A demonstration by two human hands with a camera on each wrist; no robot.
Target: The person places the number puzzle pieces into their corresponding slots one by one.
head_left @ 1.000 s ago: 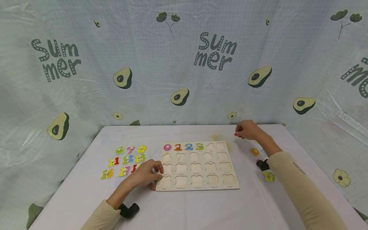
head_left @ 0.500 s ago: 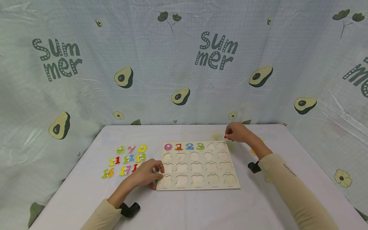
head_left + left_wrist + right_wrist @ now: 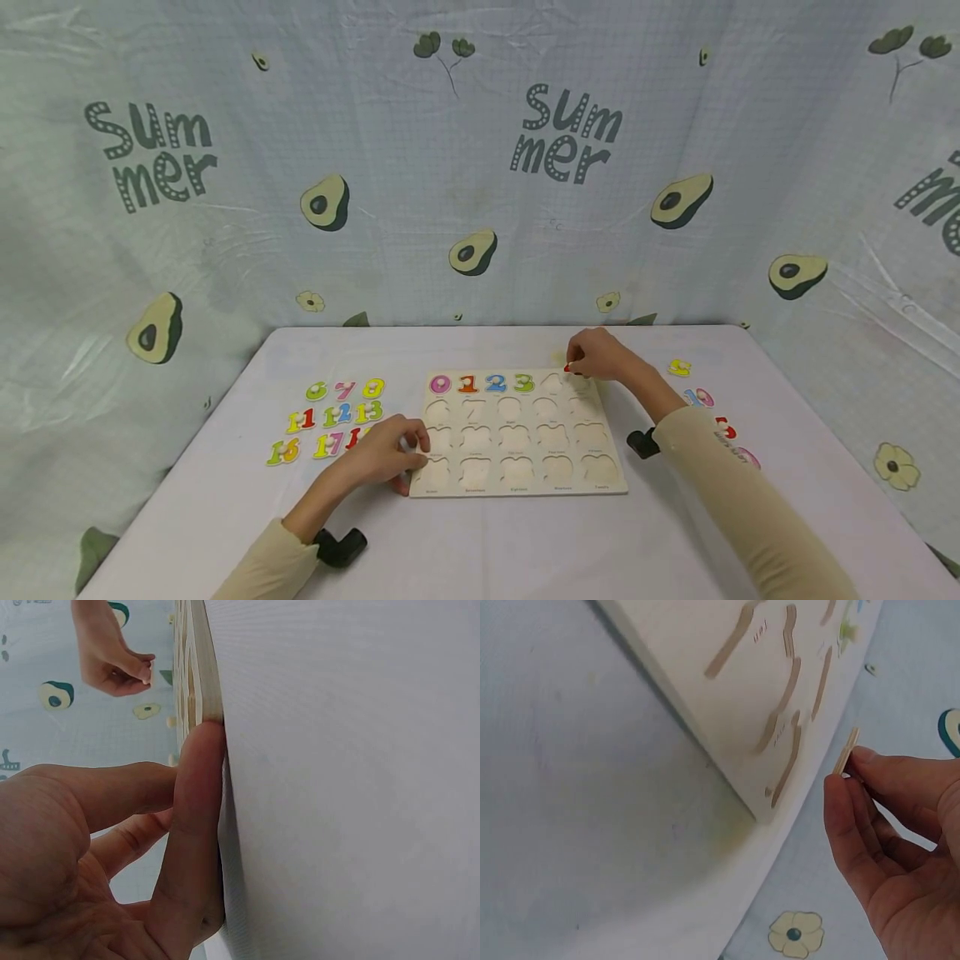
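Observation:
The wooden number puzzle board [image 3: 495, 492] lies mid-table, with pieces 0, 1, 2 and 3 [image 3: 522, 383] set in its top row. My left hand [image 3: 382, 454] holds the board's left edge with bent fingers; the left wrist view shows one fingertip [image 3: 202, 739] against its side. Over the board's far right corner, my right hand [image 3: 597, 354] pinches a thin puzzle piece [image 3: 846, 752] between thumb and fingers. A bit of red shows on it in the head view, while its digit is hidden. In the right wrist view the piece is seen edge-on beyond the board's corner.
Several number pieces [image 3: 327, 414] lie in rows left of the board, partly behind my left hand. More pieces, including a red 5 [image 3: 725, 428] and a yellow one [image 3: 679, 367], lie at the right, near or under my right sleeve. A printed cloth [image 3: 480, 167] hangs behind the table.
My right hand has moved left and nearer with the pinched piece, from the table's far right to the board's top right corner. The left hand stays on the board.

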